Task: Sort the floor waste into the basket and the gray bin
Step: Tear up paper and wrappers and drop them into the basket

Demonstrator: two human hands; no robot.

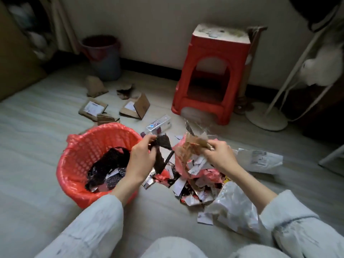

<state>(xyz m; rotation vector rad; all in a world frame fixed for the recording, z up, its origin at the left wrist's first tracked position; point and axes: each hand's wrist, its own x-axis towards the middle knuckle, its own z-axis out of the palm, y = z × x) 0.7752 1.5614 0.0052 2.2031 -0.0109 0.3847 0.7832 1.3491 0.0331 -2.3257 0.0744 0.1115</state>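
A red basket (78, 151) lined with a red bag stands on the floor at centre left, with dark wrappers inside. My left hand (142, 155) grips a dark wrapper strip (162, 146) just right of the basket's rim. My right hand (218, 151) pinches a crumpled clear and brown wrapper (193, 144) above a pile of torn wrappers and paper (193, 181). The gray bin (105, 58), also with a red liner, stands far back by the wall.
Torn cardboard pieces (134, 107) and a small white box (160, 123) lie between basket and bin. A red plastic stool (214, 71) stands at the back right, beside a white fan base (266, 118). A white plastic bag (234, 205) and a grey mailer (260, 161) lie right.
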